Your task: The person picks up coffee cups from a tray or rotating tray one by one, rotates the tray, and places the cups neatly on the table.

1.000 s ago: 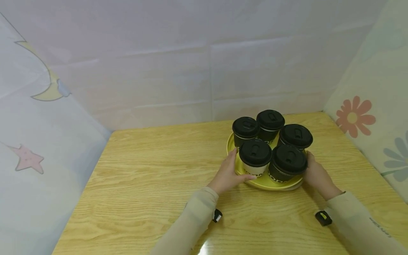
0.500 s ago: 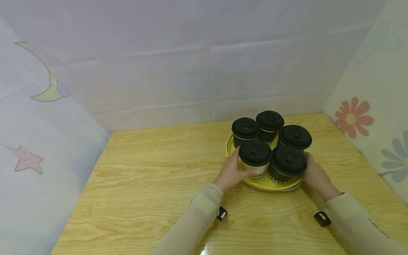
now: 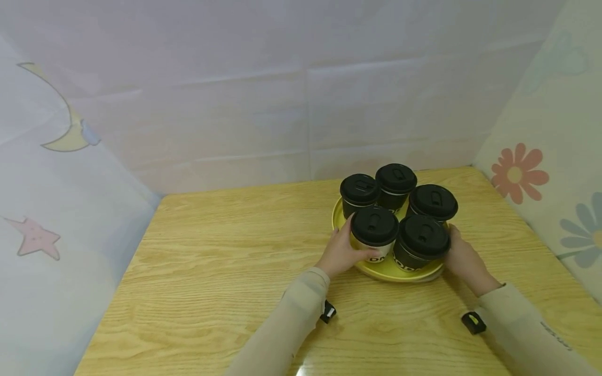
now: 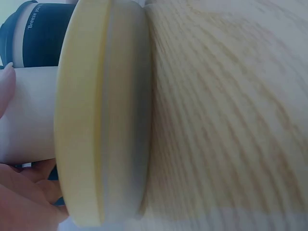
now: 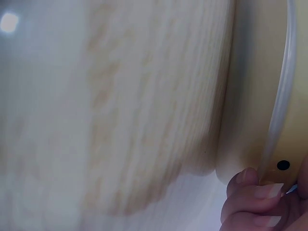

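Several lidded paper coffee cups stand on a round yellow tray (image 3: pixel 337 216) with a paler base under its rim (image 4: pixel 84 120). My left hand (image 3: pixel 342 253) grips the front-left cup, a white cup (image 3: pixel 374 230) with a black lid; its thumb lies across the front and the fingers go round the left side. The cup's bottom sits at the tray's surface. My right hand (image 3: pixel 467 265) holds the tray's right edge, fingers (image 5: pixel 252 197) curled against its side. Next to that hand stands a large black cup (image 3: pixel 418 245).
Behind are more black cups: a left one (image 3: pixel 359 190), a back one (image 3: pixel 396 180) and a right one (image 3: pixel 432 202). The wooden table (image 3: pixel 226 250) meets a pale cloth wall (image 3: pixel 235 104) at the back. Black wrist devices (image 3: pixel 473 322) hang below both sleeves.
My left thumb has moved from the tray's front edge up onto the white cup, and the hand has closed round it. The right hand keeps its place on the tray.
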A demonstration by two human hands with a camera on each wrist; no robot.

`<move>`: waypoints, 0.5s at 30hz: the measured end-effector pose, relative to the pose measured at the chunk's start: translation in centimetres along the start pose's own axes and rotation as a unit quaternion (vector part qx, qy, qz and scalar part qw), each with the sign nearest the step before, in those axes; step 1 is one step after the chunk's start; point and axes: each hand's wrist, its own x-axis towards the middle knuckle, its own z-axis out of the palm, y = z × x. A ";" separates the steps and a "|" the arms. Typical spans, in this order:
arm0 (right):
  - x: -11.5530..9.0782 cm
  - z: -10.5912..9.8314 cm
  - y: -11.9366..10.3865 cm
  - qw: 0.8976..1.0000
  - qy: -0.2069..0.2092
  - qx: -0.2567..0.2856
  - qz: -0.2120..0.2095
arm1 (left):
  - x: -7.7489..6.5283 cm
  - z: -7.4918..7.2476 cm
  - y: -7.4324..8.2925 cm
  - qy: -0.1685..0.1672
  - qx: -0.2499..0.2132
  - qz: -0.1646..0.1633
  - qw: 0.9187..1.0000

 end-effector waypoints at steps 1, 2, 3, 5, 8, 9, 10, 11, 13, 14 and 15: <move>0.0 0.0 0.0 1.000 0.002 -0.001 -0.002 | 0.0 0.0 0.0 0.001 -0.004 -0.004 1.000; 0.0 0.0 0.0 1.000 0.004 -0.002 -0.005 | 0.0 0.1 0.0 0.001 -0.007 -0.008 1.000; 0.0 0.0 0.0 1.000 0.005 -0.002 -0.007 | 0.0 0.1 0.0 0.002 -0.009 -0.009 1.000; 0.0 0.1 0.0 1.000 0.007 -0.002 -0.009 | 0.1 0.1 0.0 0.003 -0.012 -0.010 1.000; 0.1 0.1 0.0 1.000 0.009 -0.002 -0.013 | 0.2 0.2 0.0 0.004 -0.016 -0.007 1.000; 0.1 0.1 0.0 1.000 0.009 -0.001 -0.015 | 0.2 0.2 0.0 0.004 -0.018 -0.006 1.000; 0.1 0.1 0.0 1.000 0.009 -0.002 -0.017 | 0.3 0.3 0.0 0.004 -0.018 -0.010 1.000; 0.1 0.1 0.0 1.000 0.009 -0.003 -0.020 | 0.3 0.3 0.0 0.004 -0.018 -0.014 1.000; 0.0 0.1 0.1 1.000 0.010 -0.004 -0.024 | 0.3 0.5 0.0 0.006 -0.015 -0.029 0.999; 0.0 0.1 0.1 1.000 0.011 -0.003 -0.026 | 0.4 0.5 0.1 0.007 -0.014 -0.035 0.999; 0.0 0.1 0.1 1.000 0.011 -0.004 -0.028 | 0.4 0.6 0.2 0.008 -0.014 -0.041 0.999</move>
